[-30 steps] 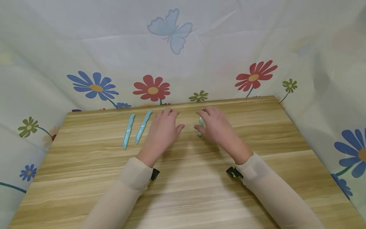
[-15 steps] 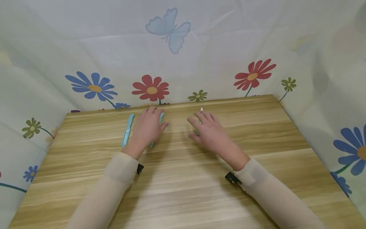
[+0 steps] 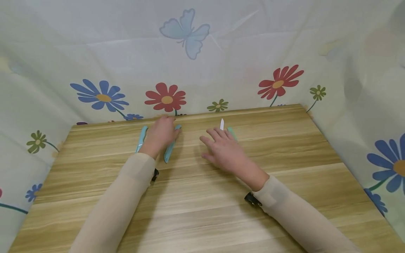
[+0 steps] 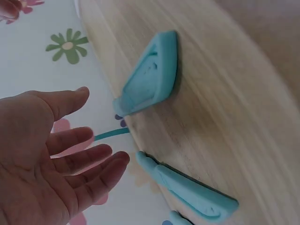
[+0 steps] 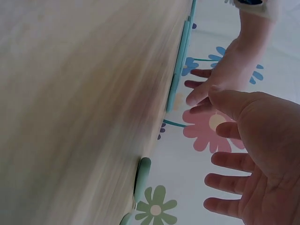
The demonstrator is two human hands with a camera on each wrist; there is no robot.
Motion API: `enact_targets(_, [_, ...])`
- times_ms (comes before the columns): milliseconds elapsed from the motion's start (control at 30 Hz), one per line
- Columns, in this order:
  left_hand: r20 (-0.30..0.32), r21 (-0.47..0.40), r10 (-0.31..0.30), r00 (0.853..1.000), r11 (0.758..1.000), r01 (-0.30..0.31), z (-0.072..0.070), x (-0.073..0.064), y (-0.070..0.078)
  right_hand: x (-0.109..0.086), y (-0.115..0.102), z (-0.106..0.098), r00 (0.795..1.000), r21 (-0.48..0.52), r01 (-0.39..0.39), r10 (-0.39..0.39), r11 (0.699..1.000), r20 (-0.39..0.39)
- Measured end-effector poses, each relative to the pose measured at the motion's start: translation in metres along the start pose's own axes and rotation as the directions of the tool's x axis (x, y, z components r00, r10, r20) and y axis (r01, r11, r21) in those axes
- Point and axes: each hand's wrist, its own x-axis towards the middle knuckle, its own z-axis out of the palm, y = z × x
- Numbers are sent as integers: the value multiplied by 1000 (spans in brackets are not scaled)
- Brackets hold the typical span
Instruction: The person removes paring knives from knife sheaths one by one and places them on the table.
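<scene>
My left hand point(image 3: 162, 133) hovers near the back of the table. Beside it to the right lies a turquoise sheathed knife point(image 3: 169, 149), and a similar sheathed knife point(image 3: 141, 138) shows on its left. Another sheathed knife point(image 4: 192, 193) lies between these in the left wrist view, hidden under the hand from above. The left fingers are loosely bent and hold nothing. My right hand point(image 3: 224, 149) is spread, palm down, over a knife whose white blade point(image 3: 222, 123) pokes out beyond the fingers. A light green piece point(image 3: 232, 133) shows beside the blade, partly covered by that hand.
The wood-grain table point(image 3: 196, 218) ends against a pale curtain point(image 3: 126, 45) with flowers and a butterfly. Curtain also hangs along both sides. A dark strap buckle point(image 3: 253, 199) sits at the right wrist.
My left hand has moved left, uncovering the right-hand turquoise knife and covering the middle one. My right hand has drifted left and towards me, revealing more white blade and the light green piece.
</scene>
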Motion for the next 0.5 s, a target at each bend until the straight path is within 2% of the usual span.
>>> enact_targets(200, [61, -26, -26, 998, 999, 28, 5, 17, 5, -2, -3, 1, 1000, 13, 8, -8, 1000, -15])
enact_targets(500, [55, -33, -89, 995, 995, 91, 17, 33, 9, -1, -3, 4, 999, 15, 37, -36, 999, -32])
